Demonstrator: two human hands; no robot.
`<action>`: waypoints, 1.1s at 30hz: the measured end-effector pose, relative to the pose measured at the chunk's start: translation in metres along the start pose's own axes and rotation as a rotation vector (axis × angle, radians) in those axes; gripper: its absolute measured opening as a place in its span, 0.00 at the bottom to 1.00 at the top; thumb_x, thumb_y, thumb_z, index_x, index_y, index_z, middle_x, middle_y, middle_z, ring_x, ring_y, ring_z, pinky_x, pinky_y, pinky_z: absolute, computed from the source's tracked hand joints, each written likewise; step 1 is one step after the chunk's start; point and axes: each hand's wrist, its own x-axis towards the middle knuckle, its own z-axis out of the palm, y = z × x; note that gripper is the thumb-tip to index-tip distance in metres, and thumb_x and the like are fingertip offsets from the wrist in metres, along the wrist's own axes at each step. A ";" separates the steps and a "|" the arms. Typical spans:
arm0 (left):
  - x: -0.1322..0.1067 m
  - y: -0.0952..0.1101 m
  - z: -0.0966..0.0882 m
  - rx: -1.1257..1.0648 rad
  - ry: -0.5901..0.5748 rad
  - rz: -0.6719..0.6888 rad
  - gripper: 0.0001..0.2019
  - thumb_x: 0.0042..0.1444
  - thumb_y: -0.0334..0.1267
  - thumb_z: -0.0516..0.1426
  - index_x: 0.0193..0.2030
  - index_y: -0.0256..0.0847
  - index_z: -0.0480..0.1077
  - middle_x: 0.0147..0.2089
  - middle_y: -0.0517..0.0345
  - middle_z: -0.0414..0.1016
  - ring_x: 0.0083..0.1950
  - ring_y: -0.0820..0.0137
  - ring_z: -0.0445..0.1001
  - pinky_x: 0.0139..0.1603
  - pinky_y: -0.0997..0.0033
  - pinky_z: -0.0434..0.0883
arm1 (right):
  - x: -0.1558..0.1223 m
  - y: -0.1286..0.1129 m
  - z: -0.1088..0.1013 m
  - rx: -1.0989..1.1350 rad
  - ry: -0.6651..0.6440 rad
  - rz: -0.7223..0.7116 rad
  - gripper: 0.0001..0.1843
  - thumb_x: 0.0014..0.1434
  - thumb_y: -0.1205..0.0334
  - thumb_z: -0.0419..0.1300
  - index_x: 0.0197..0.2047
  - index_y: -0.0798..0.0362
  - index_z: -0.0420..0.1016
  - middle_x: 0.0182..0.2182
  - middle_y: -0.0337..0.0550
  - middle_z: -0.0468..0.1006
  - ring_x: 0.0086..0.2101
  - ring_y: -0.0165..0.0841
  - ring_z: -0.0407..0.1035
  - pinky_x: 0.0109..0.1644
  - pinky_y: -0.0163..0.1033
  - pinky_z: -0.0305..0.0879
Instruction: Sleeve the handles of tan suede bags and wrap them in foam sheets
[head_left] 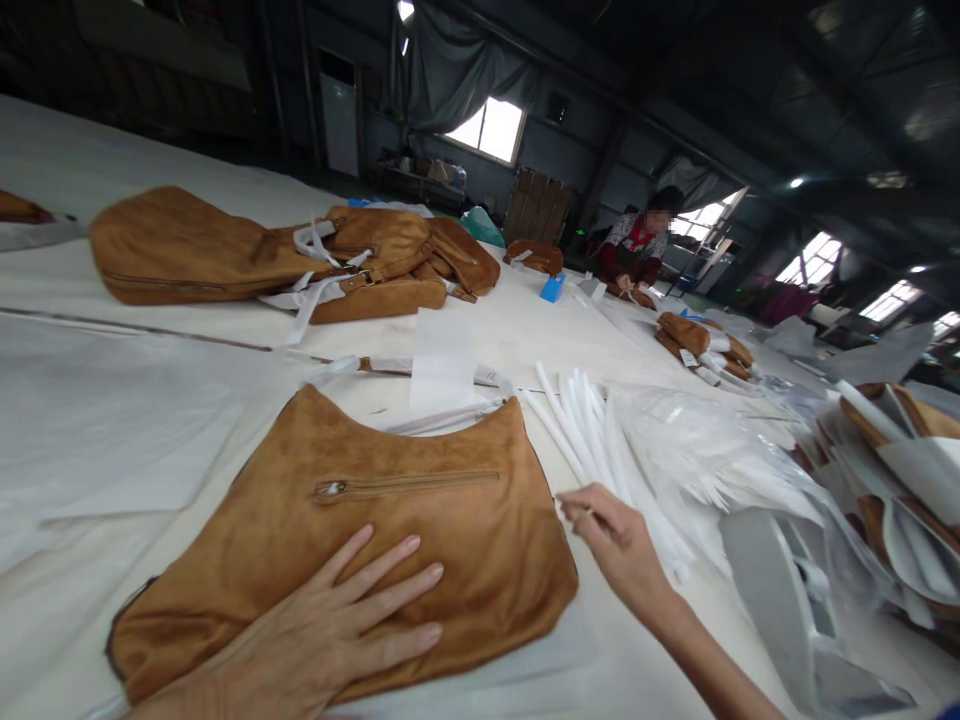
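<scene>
A tan suede-like handbag (442,550) lies flat before me, its zipped pocket (409,486) facing up. My left hand (322,620) rests open on the front of the bag, fingers spread. Beside the bag's right edge is my right hand (619,540), its fingers curled in a pinch; whatever they hold, if anything, is too small to make out. The strap (390,366), partly wrapped in white, extends beyond the bag's top edge. A white paper sheet (442,360) lies across it.
White foam-like rods (577,415) and clear plastic bags (690,450) lie to the right, near a grey tape dispenser-like object (780,590). More tan bags (217,250) are piled at the back left. A stack of bag pieces (900,500) stands far right. A co-worker (637,245) works across the table.
</scene>
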 end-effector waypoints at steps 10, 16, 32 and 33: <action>0.008 -0.001 -0.002 -0.159 -0.219 -0.047 0.44 0.54 0.67 0.56 0.72 0.51 0.49 0.74 0.49 0.49 0.75 0.48 0.40 0.68 0.36 0.21 | 0.082 0.035 0.002 -0.674 -0.139 0.488 0.14 0.62 0.59 0.59 0.46 0.61 0.75 0.43 0.60 0.75 0.39 0.45 0.76 0.39 0.42 0.67; 0.014 0.000 -0.013 -0.216 -0.236 -0.061 0.43 0.55 0.66 0.55 0.72 0.48 0.50 0.75 0.48 0.48 0.76 0.49 0.38 0.69 0.37 0.21 | 0.077 0.016 -0.019 -0.706 -0.089 0.482 0.13 0.61 0.64 0.55 0.44 0.63 0.75 0.42 0.61 0.77 0.40 0.43 0.74 0.39 0.40 0.64; 0.024 0.005 -0.034 -0.306 -0.334 -0.142 0.29 0.65 0.44 0.50 0.72 0.51 0.50 0.76 0.52 0.43 0.76 0.53 0.37 0.69 0.33 0.25 | -0.132 -0.053 -0.047 0.932 0.313 0.797 0.24 0.42 0.47 0.74 0.24 0.55 0.67 0.15 0.34 0.69 0.12 0.21 0.55 0.13 0.25 0.46; 0.026 0.004 -0.036 -0.326 -0.351 -0.158 0.29 0.65 0.43 0.50 0.72 0.51 0.50 0.76 0.53 0.43 0.76 0.54 0.37 0.69 0.34 0.26 | -0.134 -0.056 -0.032 0.984 0.268 0.823 0.24 0.42 0.47 0.74 0.24 0.55 0.68 0.16 0.36 0.71 0.12 0.22 0.57 0.13 0.26 0.49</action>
